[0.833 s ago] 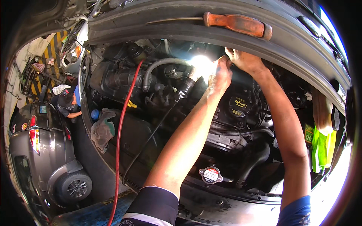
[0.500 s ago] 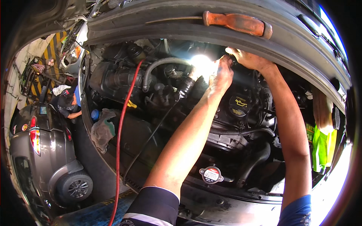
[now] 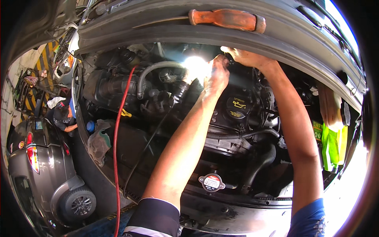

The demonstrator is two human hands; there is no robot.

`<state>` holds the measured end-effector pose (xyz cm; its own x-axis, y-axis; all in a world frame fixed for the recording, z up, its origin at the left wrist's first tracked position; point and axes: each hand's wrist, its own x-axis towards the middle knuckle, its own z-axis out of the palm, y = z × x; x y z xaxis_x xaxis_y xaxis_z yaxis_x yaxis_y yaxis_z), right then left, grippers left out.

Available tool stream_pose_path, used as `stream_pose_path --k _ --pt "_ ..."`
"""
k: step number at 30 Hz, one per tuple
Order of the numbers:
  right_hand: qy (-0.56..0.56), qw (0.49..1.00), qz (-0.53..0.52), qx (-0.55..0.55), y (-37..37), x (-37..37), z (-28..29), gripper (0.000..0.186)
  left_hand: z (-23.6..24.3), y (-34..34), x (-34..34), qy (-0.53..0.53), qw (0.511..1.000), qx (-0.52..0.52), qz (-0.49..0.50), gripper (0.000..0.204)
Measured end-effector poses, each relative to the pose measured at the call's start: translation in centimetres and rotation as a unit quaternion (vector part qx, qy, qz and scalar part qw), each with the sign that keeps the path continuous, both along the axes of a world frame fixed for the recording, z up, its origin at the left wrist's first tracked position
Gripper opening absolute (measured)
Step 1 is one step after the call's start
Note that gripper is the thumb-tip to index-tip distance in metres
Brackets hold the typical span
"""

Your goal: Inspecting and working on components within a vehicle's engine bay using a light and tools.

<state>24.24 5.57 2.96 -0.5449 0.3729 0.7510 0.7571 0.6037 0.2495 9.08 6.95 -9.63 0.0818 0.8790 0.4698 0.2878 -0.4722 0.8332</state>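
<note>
Both my arms reach deep into a car's engine bay, to the rear of the engine under the cowl edge. My left hand (image 3: 216, 75) is closed, fingers curled together beside a glaring work lamp (image 3: 195, 65); what it grips is hidden. Just right of it, my right hand (image 3: 249, 57) bends in under the cowl with thumb and fingers drawn together, and anything between them is too small to make out. The black oil filler cap (image 3: 236, 107) sits on the engine below my hands. An orange-handled screwdriver (image 3: 223, 19) lies on the cowl ledge above them.
A red hose (image 3: 120, 118) runs down the left side. A grey rag (image 3: 98, 144) and a blue cap (image 3: 90, 126) are at the left fender. The radiator cap (image 3: 211, 182) is in front. A yellow-green cloth (image 3: 333, 146) hangs right. Another person (image 3: 63, 114) works near a parked car (image 3: 43, 170).
The view has shifted, so the engine bay and screwdriver appear farther left. Both hands keep their place at the rear of the engine, close together.
</note>
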Motion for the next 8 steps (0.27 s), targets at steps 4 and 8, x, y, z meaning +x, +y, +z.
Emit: stream_pose_path --k 4,8 --pt "0.0 0.998 -0.058 0.001 0.7 -1.4 -1.9 0.021 -0.2 0.2 0.1 0.007 1.0 -0.023 0.013 0.011" --pt "-0.018 0.994 -0.082 0.074 1.1 -0.9 -2.1 0.026 0.0 0.3 0.0 -0.065 0.996 -0.053 -0.037 0.01"
